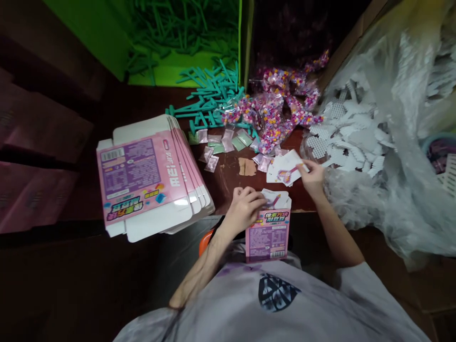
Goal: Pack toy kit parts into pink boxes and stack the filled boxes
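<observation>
Box (pixel 268 240), its open end up, sits just below and to the right of the left hand (pixel 245 206), close against the shirt (pixel 242 304). The left forearm (pixel 204 263) slants up from the lower left, palm turned down, and the fingers curl in a loose arch over the upper left corner of the box. Their tips are hidden there, so I cannot tell whether they grip the box wall or the insert (pixel 278 198) that pokes out of its mouth

Higher and to the right, the right hand (pixel 312 178) pinches the right edge of some cards (pixel 285 172) between thumb and bent fingers, its forearm (pixel 342 232) angled up and inward from the lower right. The cards spread in a small fan to the left of those fingertips, above the box; they seem to be several, though the light is dim

Left of the left hand lies a stack of flat cartons (pixel 144 173). Straight above that hand are sachets (pixel 228 141), with a tape scrap (pixel 247 166) nearer to it, and beyond them teal hammers (pixel 213 95) below a green bin (pixel 92 28). Bags of beads (pixel 274 114) lie above and to the left of the right hand, and white pegboards (pixel 351 137) are just up and right of it, within clear plastic (pixel 402 166)
</observation>
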`<state>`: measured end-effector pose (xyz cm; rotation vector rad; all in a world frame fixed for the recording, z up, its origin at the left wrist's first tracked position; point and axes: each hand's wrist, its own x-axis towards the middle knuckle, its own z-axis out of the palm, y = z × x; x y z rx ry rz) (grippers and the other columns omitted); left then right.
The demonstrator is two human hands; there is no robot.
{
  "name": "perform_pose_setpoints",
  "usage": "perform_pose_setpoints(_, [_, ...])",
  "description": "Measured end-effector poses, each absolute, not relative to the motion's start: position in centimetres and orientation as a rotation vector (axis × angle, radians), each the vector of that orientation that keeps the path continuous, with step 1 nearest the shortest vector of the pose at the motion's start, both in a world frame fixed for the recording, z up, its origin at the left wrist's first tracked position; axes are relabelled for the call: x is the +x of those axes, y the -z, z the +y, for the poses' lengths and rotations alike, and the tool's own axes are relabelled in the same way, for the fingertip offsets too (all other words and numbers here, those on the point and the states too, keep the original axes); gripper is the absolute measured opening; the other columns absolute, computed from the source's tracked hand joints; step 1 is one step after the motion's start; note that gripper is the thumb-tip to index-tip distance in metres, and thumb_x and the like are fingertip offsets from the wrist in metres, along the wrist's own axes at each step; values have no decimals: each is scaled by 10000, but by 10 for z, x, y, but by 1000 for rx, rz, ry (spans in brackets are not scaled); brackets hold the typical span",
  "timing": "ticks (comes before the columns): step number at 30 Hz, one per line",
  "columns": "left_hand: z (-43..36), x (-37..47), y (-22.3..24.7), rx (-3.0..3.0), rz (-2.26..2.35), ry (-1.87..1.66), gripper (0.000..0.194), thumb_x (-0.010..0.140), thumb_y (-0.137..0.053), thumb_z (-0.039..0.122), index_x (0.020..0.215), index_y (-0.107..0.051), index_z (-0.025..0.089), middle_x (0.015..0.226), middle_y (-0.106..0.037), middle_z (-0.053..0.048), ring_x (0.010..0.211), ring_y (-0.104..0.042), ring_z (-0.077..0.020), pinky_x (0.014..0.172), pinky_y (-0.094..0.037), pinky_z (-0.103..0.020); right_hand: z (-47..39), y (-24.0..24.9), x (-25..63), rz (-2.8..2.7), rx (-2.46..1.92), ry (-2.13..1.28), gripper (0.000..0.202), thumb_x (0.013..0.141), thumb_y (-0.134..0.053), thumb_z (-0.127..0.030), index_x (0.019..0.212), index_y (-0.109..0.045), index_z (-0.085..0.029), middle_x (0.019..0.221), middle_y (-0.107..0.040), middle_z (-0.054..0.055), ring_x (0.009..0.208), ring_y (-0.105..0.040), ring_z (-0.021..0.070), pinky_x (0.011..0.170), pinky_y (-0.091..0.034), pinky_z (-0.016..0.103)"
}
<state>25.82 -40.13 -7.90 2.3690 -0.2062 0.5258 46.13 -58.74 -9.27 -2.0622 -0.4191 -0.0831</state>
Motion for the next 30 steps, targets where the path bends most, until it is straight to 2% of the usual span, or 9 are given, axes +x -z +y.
perform_pose_setpoints(4, [-385, 300, 79, 2274, 91, -674, 208, 890, -571, 235, 1071, -674, 230, 1101, -644, -81, 1051, -568, -221, 890, -450, -408, -596, 76, 500, -605, -2471, 329, 393, 877, -494, -295, 1221, -614, -147, 1232, -630, 169, 1129, -554, 300, 1004, -407, 486])
perform_pose_setpoints(8, [-346, 374, 87, 2146, 642, -839, 398, 858, -457, 83, 1218, -595, 182, 1230, -581, -135, 1162, -536, -232, 987, -434, -394, -611, 58, 549, -682, -2921, 364, 468, 863, -383, -115, 1301, -543, -142, 1231, -614, 195, 1162, -485, 343, 961, -337, 556])
perform_pose_setpoints(11, [-320, 415, 95, 2237, 902, -780, 512, 800, -495, 68, 1290, -566, 198, 1419, -466, -136, 1260, -462, -305, 1024, -388, -453, -619, 59, 571, -853, -3118, 283, 437, 844, -352, -55, 1208, -589, -104, 1123, -634, 233, 1127, -479, 356, 928, -307, 576])
perform_pose_setpoints(13, [-311, 425, 100, 2290, 989, -713, 517, 803, -507, 106, 1306, -563, 211, 1418, -475, -133, 1238, -471, -340, 1008, -378, -488, -626, 62, 579, -934, -3142, 237, 399, 834, -332, -30, 1089, -634, -82, 1053, -641, 248, 1065, -510, 342, 898, -330, 542])
perform_pose_setpoints(17, [-305, 425, 108, 2299, 994, -637, 322, 831, -502, 193, 1105, -671, 197, 1149, -617, -130, 1132, -540, -327, 987, -386, -475, -645, 63, 589, -1144, -3022, 150, 336, 812, -409, -64, 1048, -641, -116, 1069, -649, 190, 1019, -548, 302, 957, -339, 521])
perform_pose_setpoints(19, [-302, 424, 109, 2252, 1040, -705, 305, 832, -509, 213, 1092, -662, 171, 1166, -591, -152, 1150, -530, -325, 1009, -377, -467, -650, 60, 592, -1173, -2943, 230, 329, 804, -491, -156, 1112, -608, -133, 1103, -641, 158, 1054, -535, 308, 1050, -266, 582])
perform_pose_setpoints(21, [-298, 426, 110, 2190, 1142, -791, 411, 828, -504, 190, 1227, -589, 135, 1284, -518, -202, 1227, -479, -343, 1039, -353, -481, -647, 55, 591, -1079, -2833, 367, 379, 808, -525, -248, 1166, -561, -129, 1109, -628, 151, 1069, -533, 308, 1099, -211, 610])
perform_pose_setpoints(26, [-282, 435, 110, 2212, 1191, -709, 522, 819, -535, 184, 1339, -505, 157, 1451, -375, -244, 1323, -375, -428, 1051, -274, -613, -601, 37, 578, -754, -2480, 554, 490, 841, -441, -237, 1305, -434, -79, 1203, -571, 202, 1117, -550, 282, 986, -428, 463])
perform_pose_setpoints(30, [-276, 435, 107, 2209, 1222, -675, 429, 806, -530, 147, 1234, -560, 147, 1418, -413, -255, 1323, -368, -437, 1028, -264, -662, -546, 33, 557, -1000, -2310, 257, 481, 799, -517, -205, 1270, -529, -109, 1145, -647, 157, 1020, -615, 273, 888, -483, 404])
